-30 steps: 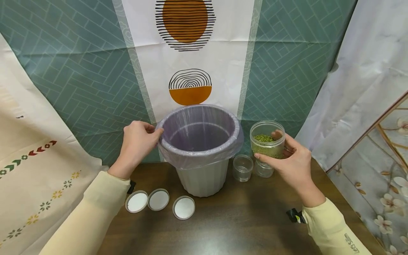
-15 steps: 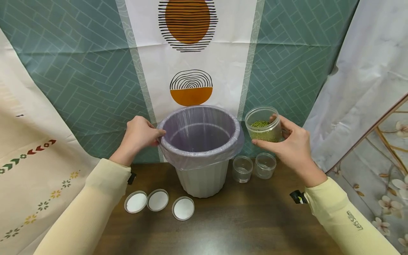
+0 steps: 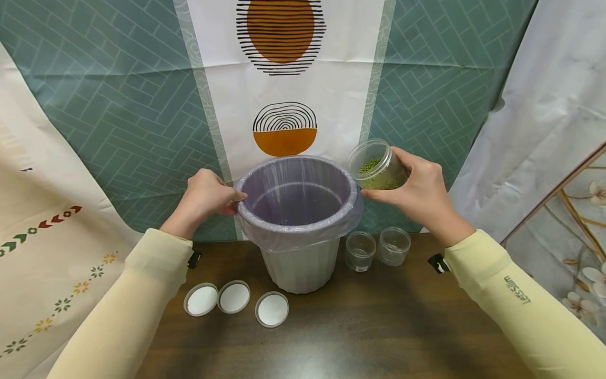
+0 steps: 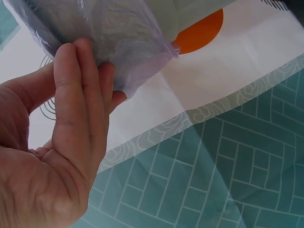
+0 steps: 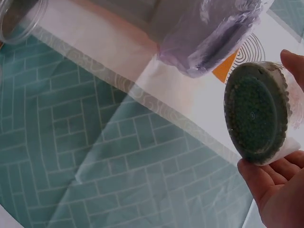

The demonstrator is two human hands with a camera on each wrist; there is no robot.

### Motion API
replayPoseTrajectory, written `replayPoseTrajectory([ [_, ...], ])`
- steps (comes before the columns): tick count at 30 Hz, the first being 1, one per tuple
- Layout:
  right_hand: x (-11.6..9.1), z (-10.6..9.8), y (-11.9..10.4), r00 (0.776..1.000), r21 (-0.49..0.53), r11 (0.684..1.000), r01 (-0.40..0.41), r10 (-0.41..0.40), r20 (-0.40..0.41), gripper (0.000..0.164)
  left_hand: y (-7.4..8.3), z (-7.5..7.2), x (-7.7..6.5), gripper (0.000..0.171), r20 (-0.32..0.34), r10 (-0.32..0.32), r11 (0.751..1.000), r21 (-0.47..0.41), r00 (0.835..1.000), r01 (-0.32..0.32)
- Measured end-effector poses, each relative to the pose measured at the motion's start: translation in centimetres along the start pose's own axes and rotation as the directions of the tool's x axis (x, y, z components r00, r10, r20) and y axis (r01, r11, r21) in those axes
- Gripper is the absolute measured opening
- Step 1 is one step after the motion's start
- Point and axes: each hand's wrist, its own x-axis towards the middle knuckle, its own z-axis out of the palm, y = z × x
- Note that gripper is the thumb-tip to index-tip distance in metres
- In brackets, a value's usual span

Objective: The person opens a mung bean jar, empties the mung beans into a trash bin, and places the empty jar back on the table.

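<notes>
My right hand (image 3: 421,184) holds a clear plastic jar (image 3: 390,178) by its sides, lidless and tipped left toward the trash bin (image 3: 300,268). Green mung beans (image 3: 370,166) lie inside; in the right wrist view they show through the jar's base (image 5: 254,114). The jar's mouth is just beside and above the bin's right rim. A purple trash bag (image 3: 284,239) lines the pale ribbed bin and folds over its edge. At the left rim my left hand (image 3: 205,195) pinches the bag edge, thumb on top and fingers outside, as the left wrist view also shows.
Two open clear jars, one nearer the bin (image 3: 361,251) and one farther right (image 3: 395,246), stand right of it on the brown table (image 3: 360,326). Three round lids with white insides lie at front left, among them a right one (image 3: 272,309). A patterned cloth (image 3: 142,116) hangs behind.
My right hand has risen and moved left with the jar of mung beans, tilting it toward the bin. My left hand has stayed at the bin's left rim.
</notes>
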Motion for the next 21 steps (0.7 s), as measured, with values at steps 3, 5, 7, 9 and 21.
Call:
replayPoseTrajectory([
  [3, 0.7, 0.1, 0.0, 0.999, -0.033, 0.999, 0.044, -0.043, 0.006, 0.076, 0.0, 0.0, 0.0, 0.031, 0.001, 0.004, 1.000, 0.005, 1.000, -0.004],
  [5, 1.1, 0.2, -0.1, 0.998, -0.058, 0.996, 0.065, -0.065, 0.011, 0.076, 0.1, 0.0, 0.1, 0.031, 0.001, 0.006, 1.000, 0.002, 1.000, -0.006],
  [7, 1.6, 0.2, -0.1, 0.996, -0.080, 0.993, 0.086, -0.085, 0.017, 0.076, 0.1, 0.0, 0.1, 0.030, -0.001, 0.006, 1.000, -0.006, 1.000, -0.006],
  [9, 1.9, 0.2, -0.2, 0.995, -0.104, 0.989, 0.103, -0.101, 0.023, 0.077, 0.2, -0.1, 0.0, 0.029, -0.001, 0.006, 1.000, -0.011, 1.000, -0.006],
  [21, 3.1, 0.3, -0.5, 0.973, -0.199, 0.955, 0.222, -0.205, 0.104, 0.082, 0.1, 0.0, 0.1, 0.030, 0.004, 0.006, 1.000, -0.028, 1.000, -0.006],
])
